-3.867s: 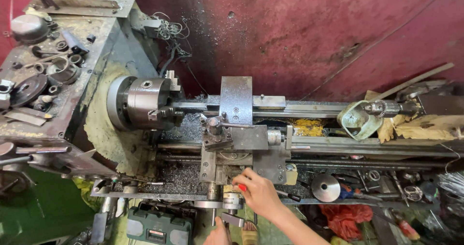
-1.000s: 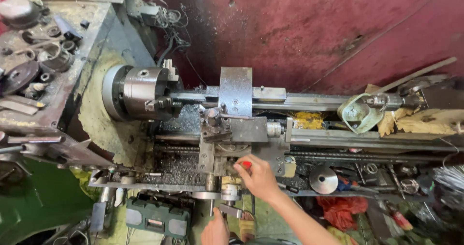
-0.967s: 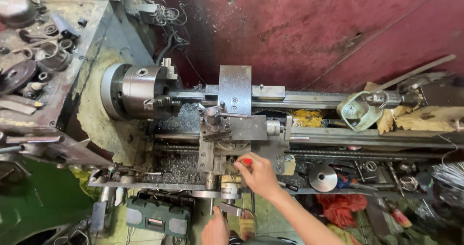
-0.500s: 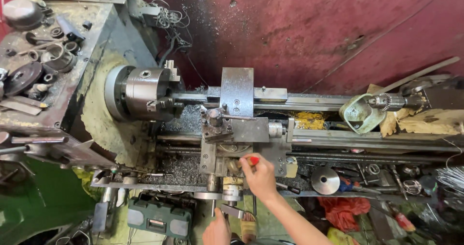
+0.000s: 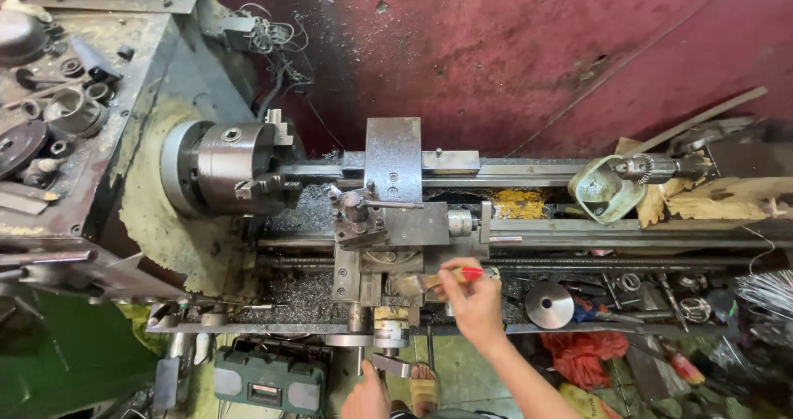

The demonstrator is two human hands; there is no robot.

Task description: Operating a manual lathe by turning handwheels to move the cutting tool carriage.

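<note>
Even, fairly bright daylight falls from above; shadows are soft and short. The chuck (image 5: 235,171) shows a mild sheen, with no harsh glare. Focus is sharp across the lathe (image 5: 429,221). The wide lens bends lines at the edges, and the lower corners go dimmer.

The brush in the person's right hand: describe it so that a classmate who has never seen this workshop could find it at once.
Start at the long grey lathe against the dark red wall and drop to its front edge, right of the tool carriage. There the right hand holds a small brush lying level, bristles pointing left. Its red-tipped wooden handle stands out from the grey metal parts and swarf around it.
</note>
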